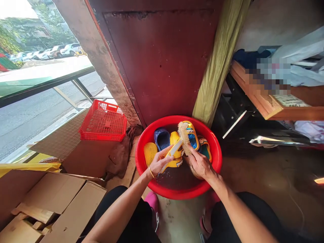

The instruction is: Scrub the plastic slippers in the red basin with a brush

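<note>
My left hand (161,161) is closed on a yellow slipper (174,153) with a white sole edge, tilted over a red basin (144,135). In my right hand (201,164) is a scrubbing brush (184,136) with pale bristles, held right beside the yellow slipper. Dark water (174,180) lies in the basin. Around my hands sit a blue slipper (162,138), a yellow textured slipper sole (150,152), a yellow-and-blue slipper (192,140) and a yellow-and-green slipper (207,152). My right hand partly hides a pale object under it.
Behind the basin stands a dark red door (162,67) with a yellowish curtain (222,60). To the left are a red plastic crate (103,123), a brown cloth (121,155) and cardboard boxes (63,192). A wooden shelf (275,108) juts out on the right.
</note>
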A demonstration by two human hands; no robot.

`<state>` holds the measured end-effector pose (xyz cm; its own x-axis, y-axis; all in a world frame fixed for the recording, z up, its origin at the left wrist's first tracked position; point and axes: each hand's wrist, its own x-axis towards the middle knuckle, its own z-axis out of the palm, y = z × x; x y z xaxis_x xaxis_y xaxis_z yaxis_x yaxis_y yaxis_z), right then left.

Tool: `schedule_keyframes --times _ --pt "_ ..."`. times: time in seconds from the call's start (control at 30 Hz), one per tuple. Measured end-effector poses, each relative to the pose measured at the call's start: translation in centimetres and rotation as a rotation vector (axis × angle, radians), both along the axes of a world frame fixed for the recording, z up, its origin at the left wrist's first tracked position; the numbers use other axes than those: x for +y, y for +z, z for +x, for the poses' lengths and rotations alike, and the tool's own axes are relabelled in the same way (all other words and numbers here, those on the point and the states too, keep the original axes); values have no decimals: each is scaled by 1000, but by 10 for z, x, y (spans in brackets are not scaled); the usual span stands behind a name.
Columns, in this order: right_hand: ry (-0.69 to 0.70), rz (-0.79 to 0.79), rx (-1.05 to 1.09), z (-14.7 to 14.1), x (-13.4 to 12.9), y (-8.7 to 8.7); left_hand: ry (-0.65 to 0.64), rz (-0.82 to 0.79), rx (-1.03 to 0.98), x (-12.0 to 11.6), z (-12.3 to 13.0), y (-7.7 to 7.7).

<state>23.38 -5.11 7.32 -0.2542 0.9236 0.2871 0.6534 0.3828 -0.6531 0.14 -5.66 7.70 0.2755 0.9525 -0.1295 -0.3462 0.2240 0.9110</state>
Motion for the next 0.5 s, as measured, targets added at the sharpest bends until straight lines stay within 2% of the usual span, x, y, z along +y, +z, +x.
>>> schedule_keyframes --times 0.1,0.2,0.27,0.37,0.5 --pt "-8 -142 -5 3 0 3 8 -76 -77 4 -8 -2" --pt "55 -194 -35 3 -3 2 52 -187 -177 11 -11 -1" --pt "102 -172 -54 -2 -7 0 106 -267 -234 17 -11 2" --pt "91 -78 -40 -11 -14 -2 255 -312 -275 27 -11 4" --pt "153 37 -64 -16 -32 -3 475 -334 -307 39 -15 -3"
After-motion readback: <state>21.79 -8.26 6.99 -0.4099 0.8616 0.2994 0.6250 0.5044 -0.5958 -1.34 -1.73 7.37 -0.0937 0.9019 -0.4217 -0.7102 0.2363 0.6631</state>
